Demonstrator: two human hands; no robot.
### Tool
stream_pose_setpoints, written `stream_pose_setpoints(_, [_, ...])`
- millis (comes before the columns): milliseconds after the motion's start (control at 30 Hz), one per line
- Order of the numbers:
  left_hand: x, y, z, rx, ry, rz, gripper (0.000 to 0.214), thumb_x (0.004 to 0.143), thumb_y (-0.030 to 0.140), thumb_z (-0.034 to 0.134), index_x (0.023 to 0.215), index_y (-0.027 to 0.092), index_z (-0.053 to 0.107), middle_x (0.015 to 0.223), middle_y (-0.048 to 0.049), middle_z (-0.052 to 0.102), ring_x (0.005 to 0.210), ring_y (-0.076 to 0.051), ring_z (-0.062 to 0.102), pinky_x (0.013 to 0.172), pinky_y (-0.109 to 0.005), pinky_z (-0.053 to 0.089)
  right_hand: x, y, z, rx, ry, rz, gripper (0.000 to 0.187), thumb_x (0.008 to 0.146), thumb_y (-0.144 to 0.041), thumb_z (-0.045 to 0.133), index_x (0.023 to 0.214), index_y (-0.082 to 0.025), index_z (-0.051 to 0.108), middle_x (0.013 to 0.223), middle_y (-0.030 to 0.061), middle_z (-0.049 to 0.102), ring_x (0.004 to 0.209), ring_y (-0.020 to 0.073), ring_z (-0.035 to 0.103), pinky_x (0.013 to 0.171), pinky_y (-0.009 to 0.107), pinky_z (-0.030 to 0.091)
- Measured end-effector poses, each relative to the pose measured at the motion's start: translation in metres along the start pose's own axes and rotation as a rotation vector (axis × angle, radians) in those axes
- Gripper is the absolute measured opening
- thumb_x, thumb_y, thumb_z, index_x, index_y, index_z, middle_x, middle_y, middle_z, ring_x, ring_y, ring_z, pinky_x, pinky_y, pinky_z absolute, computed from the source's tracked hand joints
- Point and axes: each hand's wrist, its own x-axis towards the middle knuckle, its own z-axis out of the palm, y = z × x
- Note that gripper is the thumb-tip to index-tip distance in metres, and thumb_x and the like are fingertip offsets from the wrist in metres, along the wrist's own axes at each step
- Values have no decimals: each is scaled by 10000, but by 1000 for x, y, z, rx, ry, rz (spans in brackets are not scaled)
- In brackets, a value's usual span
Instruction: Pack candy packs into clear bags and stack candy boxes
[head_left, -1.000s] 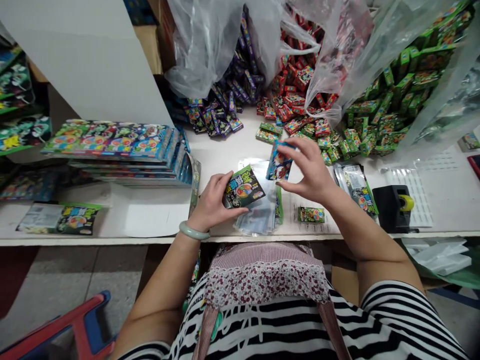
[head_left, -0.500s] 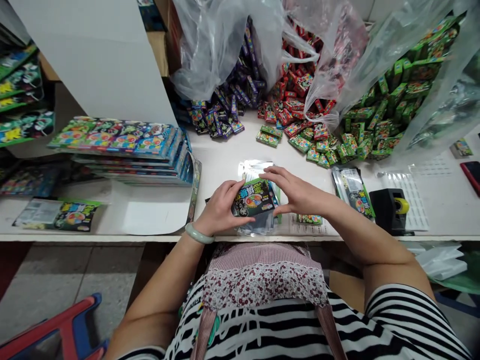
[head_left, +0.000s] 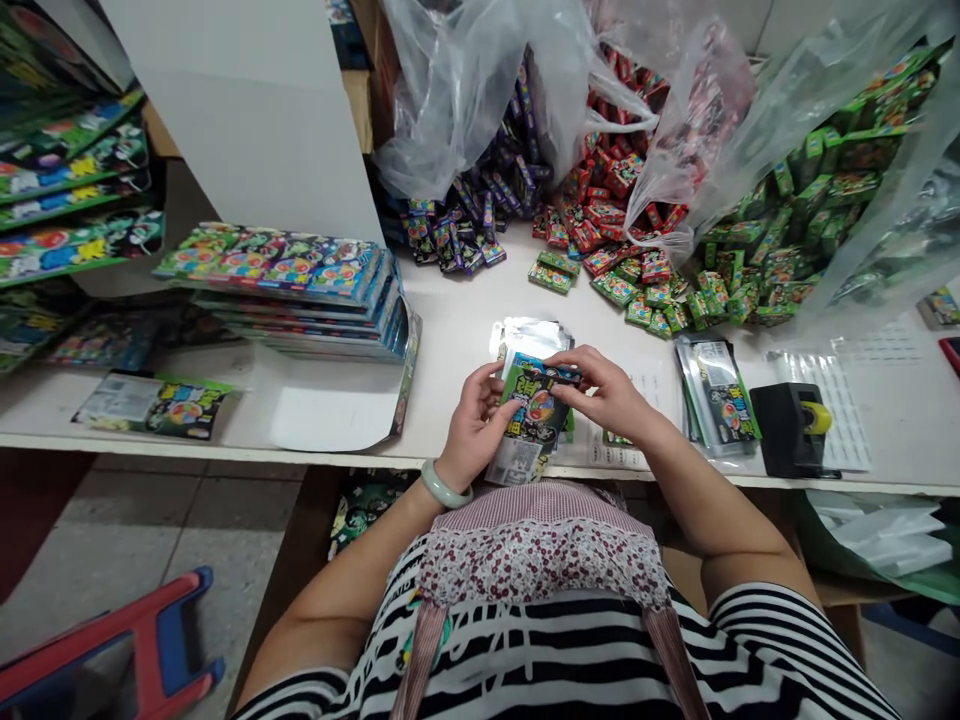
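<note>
Held card at the desk's front edge, viewed from the head camera. The printed green-and-black card (head_left: 537,405) is held above the desk (head_left: 457,300), between the left hand (head_left: 476,425) and the right hand (head_left: 604,395). Its long axis runs roughly away from the person, tilted slightly, with the upper end toward the piles and the lower end at the front edge. A pale printed sheet (head_left: 516,462) shows below the card, reaching that edge; whether the two are joined cannot be determined. The fingers of both hands are closed on the card: the left curl around its left side, and the right pinch its upper edge. A jade bangle (head_left: 446,484) encircles the left wrist. Just beyond the card lie silver foil sleeves (head_left: 529,340). Open white desk extends from there to the purple packets (head_left: 457,240) and the red packets (head_left: 592,220); green packets (head_left: 765,260) lie farther right, with clear plastic bags (head_left: 465,100) behind. To the left stand stacked flat cards (head_left: 292,290), and to the right lie bagged cards (head_left: 716,405) and a black tape dispenser (head_left: 787,430)
</note>
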Motion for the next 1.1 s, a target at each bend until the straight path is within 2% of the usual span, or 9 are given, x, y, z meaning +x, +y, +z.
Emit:
stream_pose_setpoints(200, [-17, -10, -11, -102, -68, -21, 545, 886, 309, 662, 1387, 296, 450, 1069, -43, 611, 892, -144, 672, 802, -307, 606, 2, -13, 0, -119, -195, -25, 231, 925, -277, 593, 1150, -271, 649, 1077, 55, 633, 967, 183, 625, 782, 340, 560])
stream_pose_setpoints(333, [-20, -14, -21, -127, -123, -11, 552, 888, 300, 663, 1399, 314, 454, 1092, -49, 638, 910, -153, 686, 802, -309, 617, 10, -15, 6, -164, -260, -46, 235, 932, -258, 590, 1161, -261, 640, 1033, 50, 615, 905, 173, 621, 786, 348, 557])
stream_pose_setpoints(500, [-17, -17, -32, -125, -186, -23, 548, 858, 300, 702, 1358, 310, 477, 1162, -57, 647, 961, -162, 692, 856, -323, 617, 13, -15, 13, -195, -322, -72, 227, 938, -248, 579, 1157, -266, 634, 1040, 49, 604, 939, 182, 621, 866, 383, 545])
stream_pose_setpoints(567, [-14, -16, -38, -121, -233, -33, 513, 853, 299, 705, 1320, 297, 492, 1158, -54, 652, 966, -165, 697, 856, -323, 620, 12, -14, 18, -186, -304, -57, 214, 941, -254, 573, 1146, -268, 635, 1030, 52, 597, 945, 184, 616, 865, 382, 550])
stream_pose_setpoints(767, [-6, -10, -52, -37, -367, -28, 429, 851, 299, 696, 1223, 267, 486, 1027, -22, 657, 818, -138, 706, 741, -272, 631, 3, -13, 35, -119, -134, -61, 219, 940, -261, 578, 1154, -270, 623, 1091, 68, 571, 1069, 211, 585, 896, 394, 555])
stream_pose_setpoints(933, [-9, -11, -53, 51, -385, 21, 404, 850, 314, 695, 1197, 250, 498, 1019, -12, 636, 783, -115, 688, 705, -251, 616, -2, -11, 37, -83, -171, -56, 151, 942, -276, 588, 1076, -260, 653, 1024, 49, 554, 999, 186, 585, 898, 381, 549])
stream_pose_setpoints(1100, [-8, -9, -51, 67, -397, 7, 421, 869, 321, 674, 1239, 250, 485, 990, -14, 665, 800, -129, 694, 702, -259, 613, -1, -11, 34, -79, -170, -33, 157, 943, -258, 583, 1081, -260, 655, 1024, 50, 548, 1016, 186, 579, 921, 401, 551])
